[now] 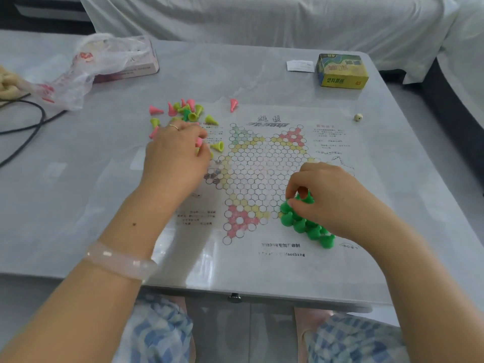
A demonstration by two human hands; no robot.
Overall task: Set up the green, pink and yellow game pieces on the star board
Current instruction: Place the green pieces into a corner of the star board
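- The worktop point(78, 205) is pale grey and glossy; beyond its far edge lies a white draped cloth point(262, 19).
- The star board point(262, 176), a printed paper sheet with a star of circles, lies flat at the middle of the worktop.
- A crumpled plastic bag point(78, 72) lies at the far left, partly over a pink box point(136, 66); a black cable point(28, 127) loops to their left.
- The left hand point(175, 153) rests on the loose pile just left of the board, fingers curled around a few pink and yellow pieces.
- The right hand point(330, 195) is at the board's near right point, fingertips pinching a green piece among the standing green pieces point(303, 221).
- A yellow game box point(341, 72) sits far right, with a white slip point(300, 66) beside it.
- Loose pink, yellow and green pieces point(186, 111) lie tumbled left of the board's far edge.
- A small die point(357, 117) lies right of the board.
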